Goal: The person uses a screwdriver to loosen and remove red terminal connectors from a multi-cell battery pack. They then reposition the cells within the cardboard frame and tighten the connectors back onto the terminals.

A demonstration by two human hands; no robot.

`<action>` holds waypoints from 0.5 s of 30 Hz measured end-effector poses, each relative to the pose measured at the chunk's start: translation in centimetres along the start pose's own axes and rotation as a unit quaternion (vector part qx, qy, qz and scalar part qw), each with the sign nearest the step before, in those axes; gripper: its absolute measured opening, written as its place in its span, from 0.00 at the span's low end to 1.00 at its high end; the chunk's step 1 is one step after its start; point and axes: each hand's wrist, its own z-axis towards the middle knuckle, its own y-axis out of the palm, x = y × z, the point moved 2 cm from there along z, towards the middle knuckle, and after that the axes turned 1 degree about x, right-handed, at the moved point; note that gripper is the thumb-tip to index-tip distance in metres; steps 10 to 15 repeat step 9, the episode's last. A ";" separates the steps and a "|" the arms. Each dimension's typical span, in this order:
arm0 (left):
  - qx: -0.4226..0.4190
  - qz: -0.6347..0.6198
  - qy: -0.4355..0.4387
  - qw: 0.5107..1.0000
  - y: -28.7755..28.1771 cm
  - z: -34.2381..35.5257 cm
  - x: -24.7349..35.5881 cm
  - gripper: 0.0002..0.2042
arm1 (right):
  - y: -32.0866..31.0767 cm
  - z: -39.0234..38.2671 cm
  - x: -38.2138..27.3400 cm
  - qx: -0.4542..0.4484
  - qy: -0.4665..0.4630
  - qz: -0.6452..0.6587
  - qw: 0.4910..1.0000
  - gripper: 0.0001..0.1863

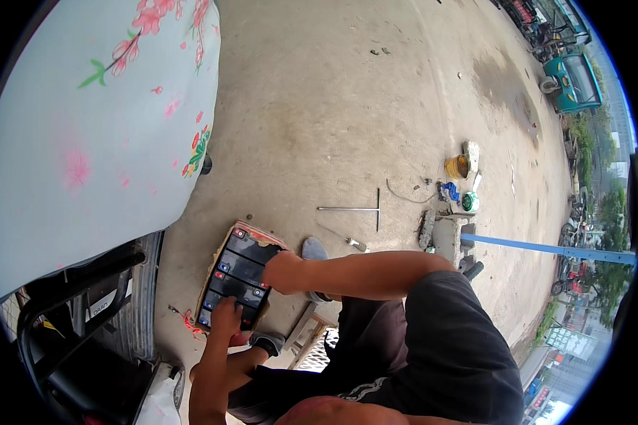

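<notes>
Several black batteries (pixel 237 273) with red and blue terminal caps lie side by side on a piece of cardboard (pixel 255 234) on the ground. My left hand (pixel 227 315) rests on the near end of the pack, fingers bent over the closest battery. My right hand (pixel 282 273) grips the right edge of the pack, fingers curled around a battery's side. Thin red wires (pixel 190 324) trail on the ground just left of the pack.
A vehicle under a pale floral cover (pixel 92 134) fills the left; its black frame and tyre (pixel 131 297) stand beside the pack. A T-shaped wrench (pixel 365 208), a screwdriver (pixel 347 239), a concrete block (pixel 446 237), cans and a blue bar (pixel 546 249) lie to the right.
</notes>
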 end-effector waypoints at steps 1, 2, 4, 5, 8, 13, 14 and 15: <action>-0.021 0.014 -0.005 1.000 0.1 -0.3 0.7 0.16 | -0.4 -0.4 0.3 -0.013 0.023 0.007 1.000 0.07; -0.042 0.025 -0.014 0.999 0.2 -1.0 1.7 0.15 | -0.8 -1.0 0.7 -0.031 0.042 0.012 0.999 0.07; -0.061 -0.077 -0.045 0.994 0.3 -3.3 4.8 0.13 | 0.2 -2.6 1.4 0.022 0.102 0.057 0.993 0.08; -0.073 -0.094 -0.033 0.992 -0.9 -4.7 7.2 0.13 | 0.3 -3.1 1.5 0.053 0.126 0.078 0.988 0.08; -0.108 -0.111 -0.056 0.986 -6.9 -8.8 14.3 0.13 | -0.6 -6.4 -0.1 0.162 0.189 0.198 0.948 0.08; -0.121 -0.110 -0.070 0.984 -9.4 -10.0 16.1 0.13 | -1.4 -8.1 -1.2 0.190 0.195 0.227 0.935 0.08; -0.121 -0.110 -0.070 0.984 -9.4 -10.0 16.1 0.13 | -1.4 -8.1 -1.2 0.190 0.195 0.227 0.935 0.08; -0.121 -0.110 -0.070 0.984 -9.4 -10.0 16.1 0.13 | -1.4 -8.1 -1.2 0.190 0.195 0.227 0.935 0.08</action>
